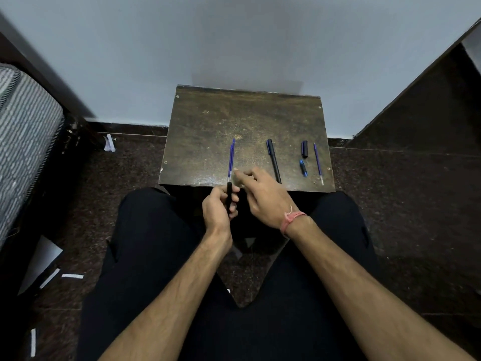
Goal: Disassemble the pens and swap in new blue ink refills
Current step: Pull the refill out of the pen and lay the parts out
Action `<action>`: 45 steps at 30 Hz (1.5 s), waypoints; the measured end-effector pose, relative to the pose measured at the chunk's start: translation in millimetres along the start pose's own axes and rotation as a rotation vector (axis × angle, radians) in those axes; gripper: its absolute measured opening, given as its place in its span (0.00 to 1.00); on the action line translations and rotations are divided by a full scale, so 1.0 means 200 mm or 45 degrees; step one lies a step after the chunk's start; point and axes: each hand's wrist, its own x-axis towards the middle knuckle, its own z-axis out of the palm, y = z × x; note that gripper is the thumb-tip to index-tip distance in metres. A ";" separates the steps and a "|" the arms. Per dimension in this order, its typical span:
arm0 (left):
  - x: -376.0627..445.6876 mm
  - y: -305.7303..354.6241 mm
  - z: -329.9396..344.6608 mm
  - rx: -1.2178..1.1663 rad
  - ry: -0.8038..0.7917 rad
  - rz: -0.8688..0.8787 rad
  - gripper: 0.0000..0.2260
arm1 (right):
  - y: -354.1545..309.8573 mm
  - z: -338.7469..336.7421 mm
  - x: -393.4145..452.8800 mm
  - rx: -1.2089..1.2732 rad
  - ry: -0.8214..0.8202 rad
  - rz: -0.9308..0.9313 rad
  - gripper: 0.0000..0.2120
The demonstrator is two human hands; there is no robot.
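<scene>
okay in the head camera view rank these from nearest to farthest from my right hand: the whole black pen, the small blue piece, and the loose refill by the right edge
From the right hand:
1. Black pen, just right of the fingers.
2. Small blue piece, farther right.
3. Loose refill, by the table's right edge.

Left hand (pixel 220 204) grips a black pen barrel (pixel 229 196) upright at the near edge of the scuffed brown wooden table (pixel 208 121), while the right hand (pixel 263 195) hovers just beside it, fingers loosely bent. On the table lie blue refills (pixel 231 158), a capped black pen (pixel 273 160), a dark cap (pixel 304 149), a blue tip piece (pixel 303 168) and one thin blue refill (pixel 318 162).
</scene>
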 end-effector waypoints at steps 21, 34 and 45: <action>0.00 -0.02 -0.03 0.043 0.077 0.017 0.16 | -0.01 0.06 0.01 -0.004 0.069 0.135 0.26; -0.02 0.00 -0.03 0.019 0.075 0.028 0.17 | 0.01 0.04 -0.02 -0.075 0.097 0.121 0.24; -0.05 0.02 0.00 0.012 -0.106 -0.076 0.16 | 0.01 -0.04 -0.02 -0.285 0.071 0.144 0.12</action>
